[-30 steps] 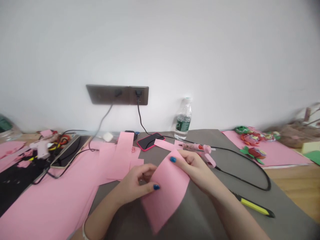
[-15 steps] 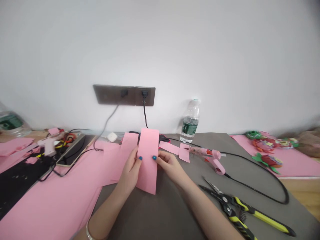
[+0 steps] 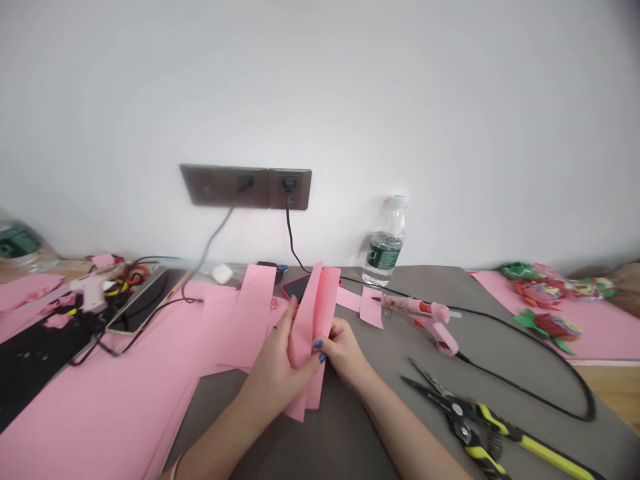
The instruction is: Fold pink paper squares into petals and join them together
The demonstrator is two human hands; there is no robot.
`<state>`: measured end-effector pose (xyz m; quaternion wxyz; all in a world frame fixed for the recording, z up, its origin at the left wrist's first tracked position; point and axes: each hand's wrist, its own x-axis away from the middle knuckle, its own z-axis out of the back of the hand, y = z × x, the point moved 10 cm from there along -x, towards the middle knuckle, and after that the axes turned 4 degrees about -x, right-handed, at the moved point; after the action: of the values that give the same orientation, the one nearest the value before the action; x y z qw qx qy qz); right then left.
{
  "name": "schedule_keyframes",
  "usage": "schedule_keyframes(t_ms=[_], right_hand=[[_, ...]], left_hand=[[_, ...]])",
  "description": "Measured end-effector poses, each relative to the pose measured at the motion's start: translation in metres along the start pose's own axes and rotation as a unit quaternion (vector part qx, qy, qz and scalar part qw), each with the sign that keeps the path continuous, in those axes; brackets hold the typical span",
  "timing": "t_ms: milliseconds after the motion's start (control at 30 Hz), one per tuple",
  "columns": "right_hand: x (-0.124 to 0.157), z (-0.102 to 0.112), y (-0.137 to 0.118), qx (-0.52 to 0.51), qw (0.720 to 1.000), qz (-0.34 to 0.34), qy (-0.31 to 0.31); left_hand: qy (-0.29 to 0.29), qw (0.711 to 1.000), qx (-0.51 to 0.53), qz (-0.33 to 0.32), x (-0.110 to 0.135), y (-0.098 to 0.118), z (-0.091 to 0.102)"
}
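A strip of pink paper [image 3: 306, 333] is bent lengthwise between my two hands, above the grey table top. My left hand [image 3: 281, 357] grips it from the left, thumb pressed on the lower front. My right hand [image 3: 345, 350] pinches the right side, its thumb near the other thumb at the fold. Just left of my hands lie another pink strip [image 3: 257, 300] and larger pink sheets [image 3: 125, 387]. Behind the held paper is a dark phone with a red edge [image 3: 296, 287], partly covered. Small pink pieces [image 3: 371, 308] lie to the right.
A pink glue gun [image 3: 425, 317] with a black cord rests at the right, beyond yellow-and-black pliers [image 3: 460, 413]. A water bottle [image 3: 385, 247] stands by the wall. Paper flowers [image 3: 555, 327] lie far right; a phone [image 3: 147, 303] and a second glue gun [image 3: 93, 290] are at the left.
The pink strip was flat and upright; now it is bent lengthwise. Both hands have come closer together and lower, with the thumbs nearly meeting. The view has shifted slightly.
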<state>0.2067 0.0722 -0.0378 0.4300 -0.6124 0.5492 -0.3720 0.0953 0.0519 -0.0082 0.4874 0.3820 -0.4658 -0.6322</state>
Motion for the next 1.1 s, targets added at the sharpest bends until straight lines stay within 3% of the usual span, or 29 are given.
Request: schedule_keyframes(t_ms=[100, 267, 367, 433, 733, 900, 1000, 1100], right_hand=[[0.0, 0.007, 0.0, -0.012, 1.0, -0.003, 0.014], [-0.001, 0.018, -0.003, -0.102, 0.992, -0.027, 0.061], [-0.002, 0.016, -0.007, -0.129, 0.989, -0.037, 0.055], [-0.003, 0.014, -0.008, -0.137, 0.988, -0.048, 0.045], [0.005, -0.013, 0.002, -0.192, 0.973, -0.1, -0.082], [0.009, -0.026, -0.008, -0.182, 0.969, -0.084, -0.148], [0.006, -0.019, -0.006, -0.174, 0.975, -0.075, -0.117], [-0.002, 0.004, 0.0, -0.189, 0.98, -0.054, -0.012]], left_hand=[[-0.005, 0.992, 0.121, 0.046, -0.003, -0.002, 0.006], [0.008, 0.94, 0.306, 0.154, -0.002, -0.012, 0.021], [0.015, 0.905, 0.349, 0.244, 0.004, -0.028, 0.02], [0.021, 0.898, 0.345, 0.273, 0.007, -0.036, 0.019], [-0.061, 0.964, 0.21, 0.149, -0.004, -0.015, 0.01], [-0.179, 0.97, 0.094, 0.133, 0.004, -0.016, -0.013], [-0.168, 0.98, 0.038, 0.098, 0.001, -0.015, -0.012], [-0.088, 0.995, 0.005, 0.039, -0.007, -0.007, 0.005]])
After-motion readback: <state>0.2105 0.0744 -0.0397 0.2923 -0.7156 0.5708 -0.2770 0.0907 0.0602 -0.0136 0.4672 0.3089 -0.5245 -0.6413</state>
